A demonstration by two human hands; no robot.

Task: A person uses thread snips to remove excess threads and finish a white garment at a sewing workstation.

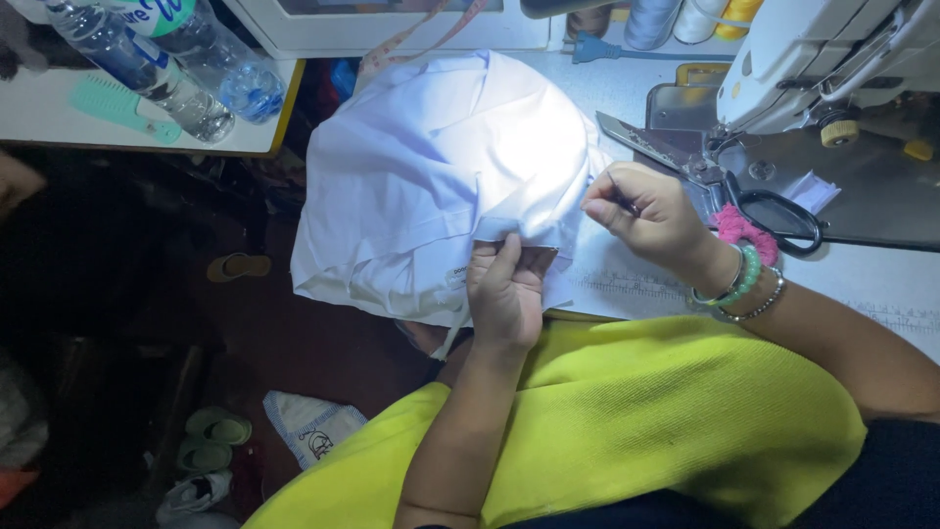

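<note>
Yellow-green knit fabric (pixel 666 421) is seen nearest the camera, covering the person's torso, and both bare forearms are extended from it toward the work surface. The left hand (pixel 506 294) is raised with the palm turned toward the camera, and its fingers are curled closed on the near edge of the white garment (pixel 431 176), the thumb being laid up over the cloth. The right hand (pixel 651 216) is held just beside it at the garment's right edge, the wrist bent and the knuckles turned up. Its thumb and forefinger are pinched tightly together on a thin dark object (pixel 623 199); whether this is a needle or another small tool cannot be told. Beaded bracelets (pixel 749 284) and a pink scrunchie (pixel 744 233) are worn at the right wrist.

The white garment is bunched in a mound on the pale table (pixel 881 284), partly hanging over the table's near edge, and is brightly lit at its top. Black-handled scissors (pixel 725 181) are laid just behind the right hand, with the blades pointing left. A white sewing machine (pixel 822 59) is positioned beyond them at the right. Further back, thread spools (pixel 685 18) and a measuring tape (pixel 411 39) are noted. At the far left, clear plastic bottles (pixel 166 69) and a green comb (pixel 117 103) are laid on a separate surface.
</note>
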